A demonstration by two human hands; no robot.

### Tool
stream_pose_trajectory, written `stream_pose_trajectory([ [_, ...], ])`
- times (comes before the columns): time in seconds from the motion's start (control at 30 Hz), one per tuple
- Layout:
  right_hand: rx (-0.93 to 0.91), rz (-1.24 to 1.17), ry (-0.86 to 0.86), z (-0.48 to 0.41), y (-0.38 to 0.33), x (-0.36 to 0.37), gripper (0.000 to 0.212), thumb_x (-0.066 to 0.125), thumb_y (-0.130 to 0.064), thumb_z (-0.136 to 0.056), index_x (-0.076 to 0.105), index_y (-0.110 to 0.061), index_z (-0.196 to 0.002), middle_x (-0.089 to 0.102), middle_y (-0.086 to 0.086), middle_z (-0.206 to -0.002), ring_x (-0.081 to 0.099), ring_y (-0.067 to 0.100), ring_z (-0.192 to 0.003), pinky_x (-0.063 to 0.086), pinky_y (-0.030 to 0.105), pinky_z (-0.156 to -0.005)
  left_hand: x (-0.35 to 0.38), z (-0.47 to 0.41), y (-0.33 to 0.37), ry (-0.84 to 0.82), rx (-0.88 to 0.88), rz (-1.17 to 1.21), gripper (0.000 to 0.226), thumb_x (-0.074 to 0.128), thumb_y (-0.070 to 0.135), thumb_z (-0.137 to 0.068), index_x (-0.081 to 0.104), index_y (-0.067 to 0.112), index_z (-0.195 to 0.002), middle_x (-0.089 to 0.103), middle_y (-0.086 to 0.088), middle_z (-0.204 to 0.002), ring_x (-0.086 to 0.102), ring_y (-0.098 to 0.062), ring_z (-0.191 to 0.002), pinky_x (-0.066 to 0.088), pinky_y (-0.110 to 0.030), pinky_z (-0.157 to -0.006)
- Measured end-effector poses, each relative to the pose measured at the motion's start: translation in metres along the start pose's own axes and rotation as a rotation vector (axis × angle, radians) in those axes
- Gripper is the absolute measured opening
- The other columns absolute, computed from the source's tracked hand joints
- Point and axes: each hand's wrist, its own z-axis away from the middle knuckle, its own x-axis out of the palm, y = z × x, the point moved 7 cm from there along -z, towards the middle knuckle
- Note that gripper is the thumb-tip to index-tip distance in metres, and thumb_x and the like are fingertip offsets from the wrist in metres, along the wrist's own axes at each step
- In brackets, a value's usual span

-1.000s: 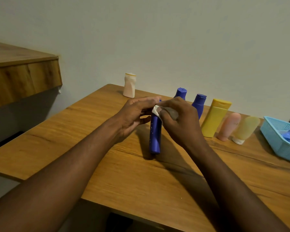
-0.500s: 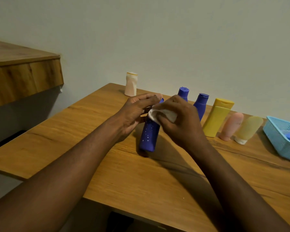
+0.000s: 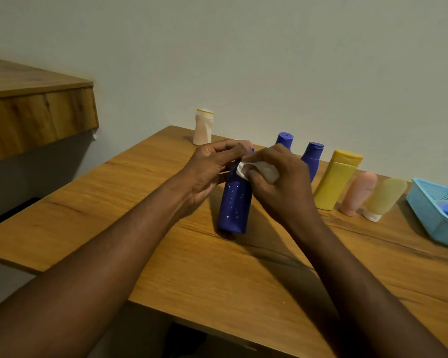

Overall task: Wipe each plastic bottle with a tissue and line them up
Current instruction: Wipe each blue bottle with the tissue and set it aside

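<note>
This looks like a plain corner of a home, not a shop or a lab. A wooden table with orange-brown grain (image 3: 243, 280) stands pushed against a bare, pale painted wall (image 3: 269, 60). Past the table's left edge, a thick wooden counter of the same grain (image 3: 36, 120) sits higher up. Household toiletries line the table's far edge: a small cream plastic bottle (image 3: 203, 127) near the far left corner, a dark blue plastic bottle (image 3: 285, 140), a second dark blue bottle (image 3: 312, 158), a yellow flip-cap plastic bottle (image 3: 334, 182), a pink plastic tube (image 3: 357, 193) and a pale yellow translucent tube (image 3: 383, 197). A light blue plastic lattice basket (image 3: 429, 202) rests at the right edge. The light is dim and warm.
</note>
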Motion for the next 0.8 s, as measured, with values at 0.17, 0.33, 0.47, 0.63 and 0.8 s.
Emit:
stream_pose_trajectory([
  [0.17, -0.032, 0.105, -0.342, 0.008, -0.007, 0.020, 0.018, 0.073, -0.026, -0.085, 0.072, -0.028, -0.103, 0.060, -0.012, -0.102, 0.057, 0.007, -0.095, 0.051, 0.027, -0.081, -0.003, 0.000, -0.005, 0.072, -0.023, 0.000, 0.029, 0.080, 0.025, -0.089, 0.079, 0.010, -0.113, 0.078, 0.000, -0.100, 0.071, -0.016, -0.092, 0.062, -0.038, -0.085],
  [0.33, -0.079, 0.170, -0.555, 0.015, -0.018, 0.032, 0.023, 0.075, -0.027, -0.084, 0.072, -0.031, -0.106, 0.062, -0.015, -0.105, 0.060, 0.006, -0.098, 0.055, 0.032, -0.085, -0.005, 0.000, -0.007, 0.100, -0.057, -0.035, 0.025, 0.081, 0.032, -0.088, 0.081, 0.015, -0.106, 0.077, 0.005, -0.087, 0.070, -0.019, -0.090, 0.062, -0.041, -0.089],
  [0.47, -0.102, 0.183, -0.464, 0.013, -0.017, 0.026, 0.024, 0.073, -0.026, -0.087, 0.071, -0.028, -0.111, 0.064, -0.009, -0.114, 0.058, 0.007, -0.103, 0.053, 0.030, -0.088, -0.004, 0.002, -0.007, 0.063, -0.087, -0.077, 0.020, 0.077, 0.037, -0.091, 0.081, 0.020, -0.101, 0.078, 0.003, -0.093, 0.070, -0.024, -0.102, 0.057, -0.051, -0.101],
  [0.63, -0.053, 0.116, -0.149, 0.002, -0.004, 0.006, 0.022, 0.075, -0.017, -0.087, 0.073, -0.023, -0.108, 0.061, -0.010, -0.105, 0.057, 0.006, -0.094, 0.044, 0.018, -0.082, 0.003, 0.003, -0.011, -0.071, -0.098, -0.101, 0.033, 0.065, 0.036, -0.099, 0.075, 0.010, -0.116, 0.073, -0.008, -0.115, 0.062, -0.032, -0.123, 0.045, -0.052, -0.113],
  [0.8, -0.003, 0.078, -0.120, 0.001, 0.005, 0.004, 0.024, 0.070, -0.011, -0.088, 0.073, -0.022, -0.110, 0.059, -0.009, -0.104, 0.056, 0.005, -0.093, 0.041, 0.013, -0.081, 0.004, 0.002, -0.013, -0.064, -0.109, -0.059, 0.033, 0.064, 0.030, -0.100, 0.073, 0.006, -0.123, 0.074, -0.009, -0.116, 0.065, -0.027, -0.116, 0.047, -0.049, -0.113],
])
